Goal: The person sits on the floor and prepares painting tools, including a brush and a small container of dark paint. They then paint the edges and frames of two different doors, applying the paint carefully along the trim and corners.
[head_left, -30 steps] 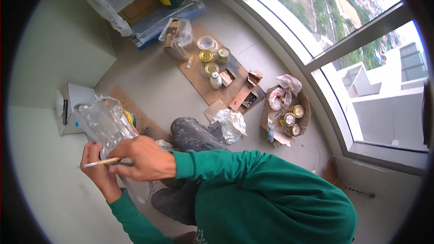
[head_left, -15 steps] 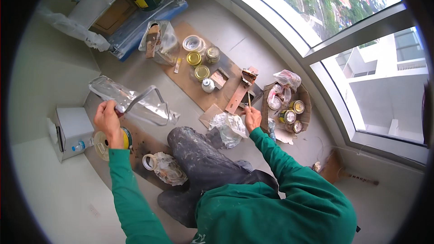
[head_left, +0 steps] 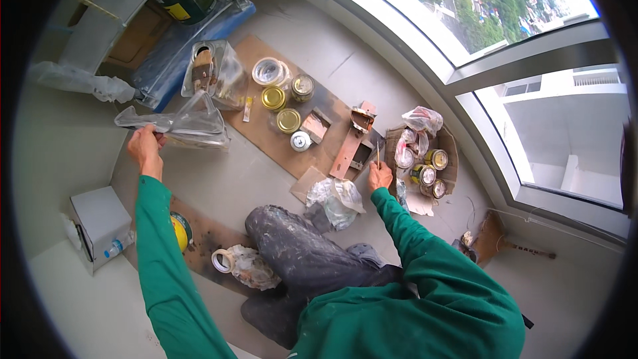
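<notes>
My left hand [head_left: 146,146] grips a crumpled clear plastic bag [head_left: 186,121], held out over the floor at the left. My right hand [head_left: 380,176] holds a thin wooden stick [head_left: 378,155] upright, close to a brown paint-stained tray [head_left: 353,149] and a cardboard box of small cans [head_left: 425,159]. Both sleeves are green. My paint-spattered grey trouser leg [head_left: 299,259] lies folded below.
A flat cardboard sheet [head_left: 325,149] carries several small tins [head_left: 288,120] and a clear lidded tub [head_left: 269,71]. A clear bag with tools [head_left: 212,76] stands at its left end. A white box [head_left: 100,223], tape roll [head_left: 222,260] and crumpled plastic [head_left: 335,199] lie near me. A window [head_left: 505,33] curves at right.
My left hand has carried the plastic bag up and away from me to the left. My right hand left the bag, reached right and now holds the stick by the tray.
</notes>
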Tool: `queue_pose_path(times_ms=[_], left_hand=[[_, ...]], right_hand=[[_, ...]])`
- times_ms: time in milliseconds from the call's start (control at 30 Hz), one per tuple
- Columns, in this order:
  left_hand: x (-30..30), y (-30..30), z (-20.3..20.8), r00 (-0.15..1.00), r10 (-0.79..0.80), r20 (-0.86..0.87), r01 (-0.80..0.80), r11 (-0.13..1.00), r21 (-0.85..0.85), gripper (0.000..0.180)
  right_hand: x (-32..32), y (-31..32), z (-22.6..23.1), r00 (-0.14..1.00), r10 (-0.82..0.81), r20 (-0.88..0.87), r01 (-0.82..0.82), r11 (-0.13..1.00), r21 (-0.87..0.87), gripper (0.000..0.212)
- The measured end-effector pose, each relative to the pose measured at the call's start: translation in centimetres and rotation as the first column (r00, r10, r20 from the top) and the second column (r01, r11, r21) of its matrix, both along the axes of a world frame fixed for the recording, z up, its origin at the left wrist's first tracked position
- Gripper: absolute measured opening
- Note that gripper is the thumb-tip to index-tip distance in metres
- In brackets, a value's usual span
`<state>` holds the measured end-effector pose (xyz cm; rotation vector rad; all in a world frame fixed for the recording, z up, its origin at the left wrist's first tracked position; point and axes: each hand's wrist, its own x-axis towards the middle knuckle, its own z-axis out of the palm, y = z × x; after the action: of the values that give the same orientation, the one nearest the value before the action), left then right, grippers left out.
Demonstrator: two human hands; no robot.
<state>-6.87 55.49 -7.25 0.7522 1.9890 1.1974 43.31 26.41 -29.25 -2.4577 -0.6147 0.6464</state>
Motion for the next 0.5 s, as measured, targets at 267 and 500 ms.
queue_pose_path(times_ms=[267,500], left_hand=[[-0.9,2.6,-3.8,0.994,-0.051,0.101,0.060,0.994,-0.088,0.039],[0.0,-0.5,-2.4,0.983,-0.078,0.164,0.084,0.996,-0.031,0.066]], right_hand=[[1.2,3.1,0.2,1.000,-0.015,0.013,0.015,1.000,0.020,0.040],[0.8,3.5,-0.5,0.998,-0.045,0.048,0.045,0.999,0.009,0.039]])
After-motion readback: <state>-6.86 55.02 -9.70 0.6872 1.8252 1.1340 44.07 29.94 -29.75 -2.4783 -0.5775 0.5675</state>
